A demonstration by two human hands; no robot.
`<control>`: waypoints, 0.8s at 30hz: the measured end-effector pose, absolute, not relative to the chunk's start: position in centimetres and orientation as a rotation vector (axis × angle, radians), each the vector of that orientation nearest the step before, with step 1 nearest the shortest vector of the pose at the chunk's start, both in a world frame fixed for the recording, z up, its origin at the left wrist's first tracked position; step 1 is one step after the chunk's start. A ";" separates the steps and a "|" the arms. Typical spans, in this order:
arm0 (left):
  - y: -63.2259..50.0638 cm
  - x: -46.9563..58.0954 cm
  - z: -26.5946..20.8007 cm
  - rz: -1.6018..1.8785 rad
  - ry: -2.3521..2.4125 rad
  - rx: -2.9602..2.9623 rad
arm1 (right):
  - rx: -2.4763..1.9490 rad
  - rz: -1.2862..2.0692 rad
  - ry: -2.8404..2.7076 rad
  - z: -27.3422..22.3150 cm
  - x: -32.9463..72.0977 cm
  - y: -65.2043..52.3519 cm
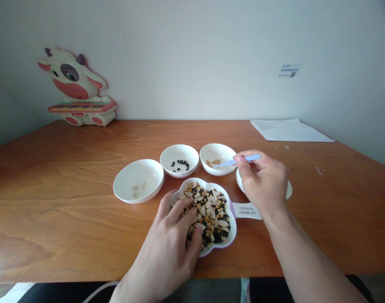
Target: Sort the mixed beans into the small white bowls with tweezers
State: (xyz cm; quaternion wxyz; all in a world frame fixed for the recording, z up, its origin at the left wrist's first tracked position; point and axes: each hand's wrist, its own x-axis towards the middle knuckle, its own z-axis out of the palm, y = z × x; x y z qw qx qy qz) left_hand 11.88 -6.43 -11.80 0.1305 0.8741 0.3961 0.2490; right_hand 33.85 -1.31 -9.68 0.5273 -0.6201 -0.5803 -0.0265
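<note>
A white flower-shaped tray (232, 235) with a lilac edge is filled with peanuts, black beans and small yellow beans. My left hand (172, 240) lies over its left side, fingers spread onto the mix and across the rim, the fingertips partly hidden. In my right hand (263, 179), closed in a pinch, are slim light-blue tweezers (251, 158). Their tip points down into a white bowl (217, 147) with a few yellow beans (214, 162). Beneath my right hand, another white bowl (289, 191) is mostly covered, so its contents cannot be seen.
A white bowl (123, 183) holds a few peanuts (135, 188), and a neighbouring bowl (180, 148) has several black beans (181, 163). A printed label strip (247, 210) extends from the tray. Papers (288, 130) and a cow toy keyboard (82, 107) stand farther back on the wooden table (69, 210).
</note>
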 end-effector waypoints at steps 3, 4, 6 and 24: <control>-6.4 11.9 -11.9 0.721 1.155 2.543 | -1.526 -0.093 -1.402 -9.7 33.9 -1.2; -6.4 11.9 -11.9 0.719 1.153 2.543 | -1.536 -0.100 -1.408 -9.7 33.9 -1.2; -6.4 11.9 -12.0 0.715 1.150 2.544 | -1.552 -0.109 -1.415 -9.7 33.8 -1.3; -6.4 11.8 -12.0 0.718 1.149 2.536 | -1.607 -0.150 -1.442 -9.8 33.8 -0.9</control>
